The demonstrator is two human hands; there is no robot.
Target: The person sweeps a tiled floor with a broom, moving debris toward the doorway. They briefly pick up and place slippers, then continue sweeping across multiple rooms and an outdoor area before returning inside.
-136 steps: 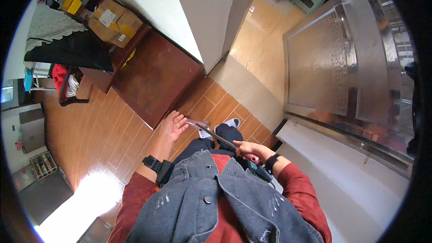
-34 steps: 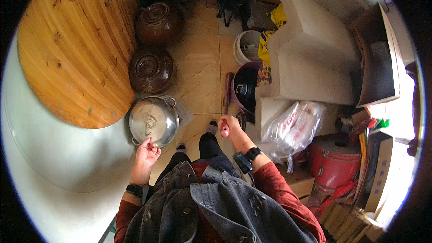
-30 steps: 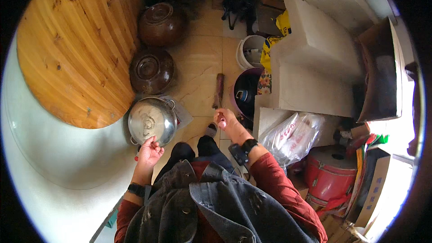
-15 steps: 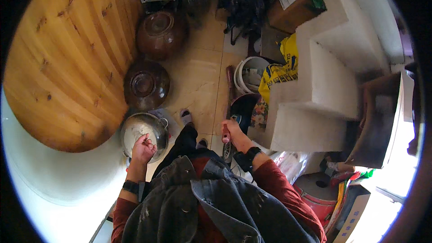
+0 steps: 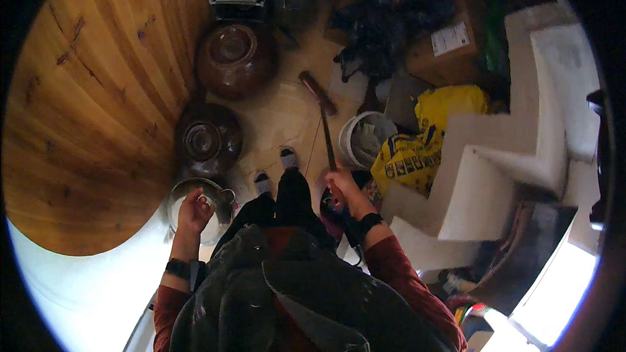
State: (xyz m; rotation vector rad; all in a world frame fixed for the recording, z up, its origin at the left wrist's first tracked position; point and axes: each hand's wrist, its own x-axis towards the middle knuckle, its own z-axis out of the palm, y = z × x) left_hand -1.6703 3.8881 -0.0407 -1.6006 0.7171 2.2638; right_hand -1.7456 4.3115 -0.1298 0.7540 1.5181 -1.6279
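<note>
Right hand (image 5: pixel 340 188) grips a broom (image 5: pixel 321 112) by its handle; left hand (image 5: pixel 194 211) looks closed on the metal pot (image 5: pixel 179 190) rim, though blurred

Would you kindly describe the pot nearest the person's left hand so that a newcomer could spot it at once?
Start from the big round wooden tabletop; three pots stand in a row along its right edge. The nearest to the person is the metal pot, right by the left hand. Unlike the two dark brown jars beyond it, it is shiny, pale and has loop handles.
</note>
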